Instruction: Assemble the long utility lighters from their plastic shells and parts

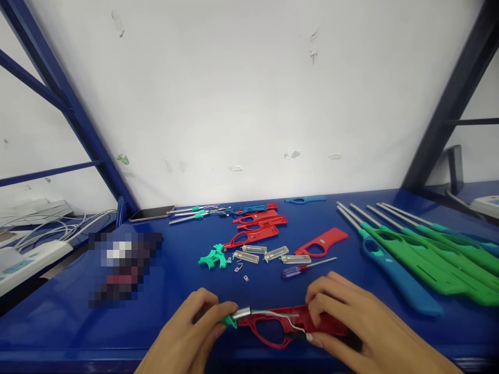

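Near the table's front edge lies a red lighter casing half (286,324), its inner side facing up. My left hand (195,327) pinches the green collar (229,321) and short metal end (242,313) of a lighter nozzle at the casing's left tip. From it a white wire (273,312) and a green one run right along the casing. My right hand (351,317) grips the casing's right end, its thumb at the white tip of a black igniter (298,336). The fingers partly cover the casing and the igniter.
Beyond my hands lie green triggers (215,256), clear fuel tanks (246,256), a screwdriver (296,270), a red casing half (323,243) and stacked red halves (255,235). Nozzles (189,217) and a phone (152,213) lie back left. Several assembled lighters (424,259) fan out right.
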`<act>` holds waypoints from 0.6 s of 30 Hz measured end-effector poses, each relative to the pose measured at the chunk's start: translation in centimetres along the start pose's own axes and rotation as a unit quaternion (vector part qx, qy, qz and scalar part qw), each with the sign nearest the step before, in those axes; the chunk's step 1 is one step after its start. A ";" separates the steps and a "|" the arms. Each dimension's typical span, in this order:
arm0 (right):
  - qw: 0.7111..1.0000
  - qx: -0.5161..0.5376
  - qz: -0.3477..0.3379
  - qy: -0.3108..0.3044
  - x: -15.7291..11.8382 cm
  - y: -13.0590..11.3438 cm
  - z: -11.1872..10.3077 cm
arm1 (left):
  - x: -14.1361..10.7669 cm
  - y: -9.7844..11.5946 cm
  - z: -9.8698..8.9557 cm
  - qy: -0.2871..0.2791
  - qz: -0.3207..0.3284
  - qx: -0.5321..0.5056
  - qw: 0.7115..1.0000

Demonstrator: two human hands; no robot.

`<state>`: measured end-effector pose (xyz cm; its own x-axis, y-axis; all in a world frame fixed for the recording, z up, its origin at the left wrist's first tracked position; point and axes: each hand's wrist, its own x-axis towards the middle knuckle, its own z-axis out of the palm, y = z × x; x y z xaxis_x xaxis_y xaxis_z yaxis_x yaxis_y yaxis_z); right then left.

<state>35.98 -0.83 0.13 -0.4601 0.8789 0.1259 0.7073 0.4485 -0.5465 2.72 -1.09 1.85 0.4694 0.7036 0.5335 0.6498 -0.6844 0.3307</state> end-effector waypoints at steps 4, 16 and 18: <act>1.000 0.002 0.008 0.001 -0.1 0.0 0.1 | -0.2 -0.1 -0.1 -0.059 -0.005 0.020 0.998; 1.000 -0.011 0.000 -0.019 0.1 0.0 -0.3 | -0.3 -0.7 -0.2 -0.070 0.027 0.053 0.996; 1.000 -0.012 -0.001 -0.022 -0.1 0.0 -0.2 | -0.3 -0.8 -0.4 -0.074 0.031 0.052 0.995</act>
<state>36.10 -0.86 0.33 -0.4845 0.8702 0.0900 0.7187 0.4546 -0.5261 1.87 -0.81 1.72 0.5878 0.6870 0.4272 0.6720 -0.7087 0.2150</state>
